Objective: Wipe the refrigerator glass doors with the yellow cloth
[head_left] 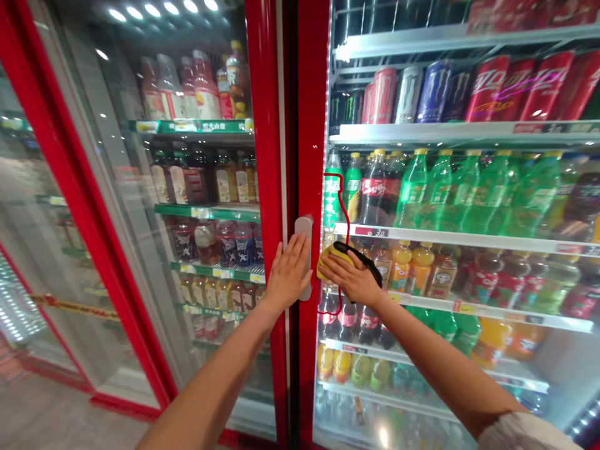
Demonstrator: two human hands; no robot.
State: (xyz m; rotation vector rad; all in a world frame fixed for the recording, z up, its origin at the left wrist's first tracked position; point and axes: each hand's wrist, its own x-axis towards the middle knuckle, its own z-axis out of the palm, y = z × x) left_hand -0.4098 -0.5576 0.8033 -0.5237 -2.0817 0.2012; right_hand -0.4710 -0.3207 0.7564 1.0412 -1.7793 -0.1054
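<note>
Against the glass door (431, 369) of the right-hand fridge, my right hand (349, 274) presses a yellow-and-black glass wiper (324, 257). Its fingers lie over the yellow body and cover much of it; a black strip runs along the top and right side. My left hand (291, 269) rests on the grey door handle (304, 226), fingers stretched and flat, not wrapped round it. A thin red line (345, 215) runs on the glass above and below my right hand; whether it is a cord or a marking I cannot tell.
Behind the right door, shelves (469, 132) hold cans and bottles, including green bottles (497, 194). The left fridge has a red frame (266, 156) and shelved drinks (201, 87). More red-framed doors (117, 300) stand farther left, above a grey floor (37, 412).
</note>
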